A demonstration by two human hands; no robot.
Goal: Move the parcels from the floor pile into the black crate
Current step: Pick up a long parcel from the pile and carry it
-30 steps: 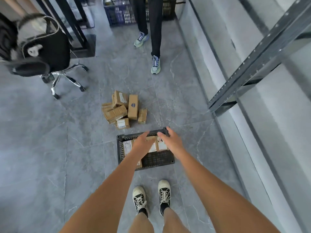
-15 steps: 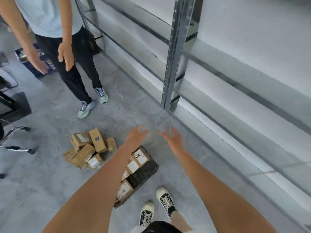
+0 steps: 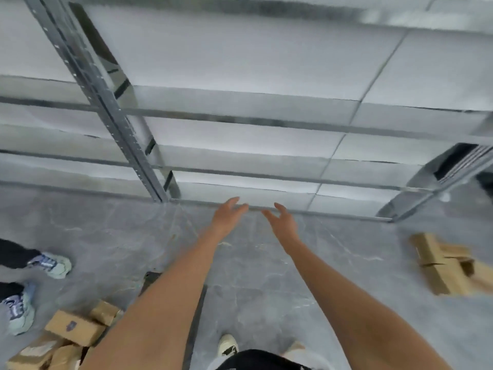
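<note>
This looks like a warehouse or stockroom. Metal shelving (image 3: 240, 121) runs along the wall, with a perforated steel upright (image 3: 106, 108) and horizontal beams carrying pale shelf boards. The floor (image 3: 253, 284) is grey, marble-veined tile. Brown cardboard parcels (image 3: 72, 327) lie piled on it at lower left, some with printed labels, beside the edge of a black crate (image 3: 197, 316). More flattened cardboard (image 3: 442, 265) lies at right. A second person's sneakers (image 3: 50, 264) stand at the left edge
</note>
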